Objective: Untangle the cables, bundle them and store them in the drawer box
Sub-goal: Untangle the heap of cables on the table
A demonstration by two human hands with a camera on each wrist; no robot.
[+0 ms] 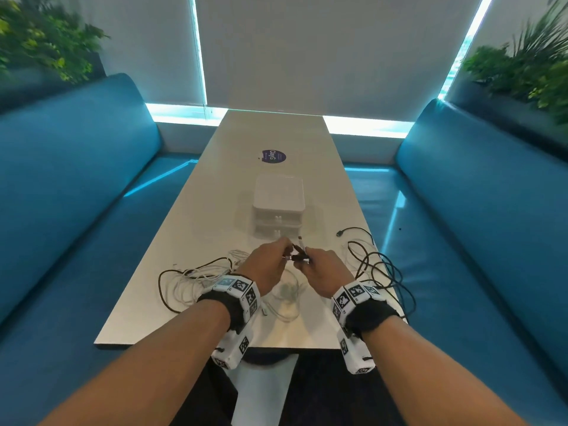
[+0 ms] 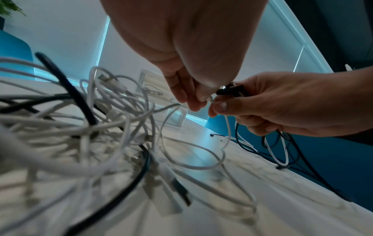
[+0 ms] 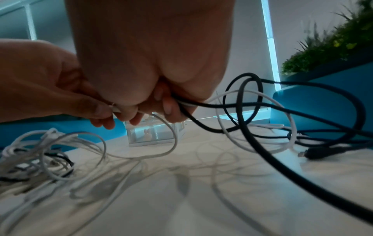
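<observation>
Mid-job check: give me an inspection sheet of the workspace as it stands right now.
Surface: pale table, cables spread across its near end.
Job's things: drawer box at table centre, both drawers look closed.
Clutter: round purple sticker beyond the box.
Grippers: left hand pinches a white cable end; right hand grips black and white cables together.
Cables: tangled pile of white and black cables at left; black cable loops at right, hanging over the edge.
Surroundings: blue benches on both sides, plants behind, blinds ahead.
</observation>
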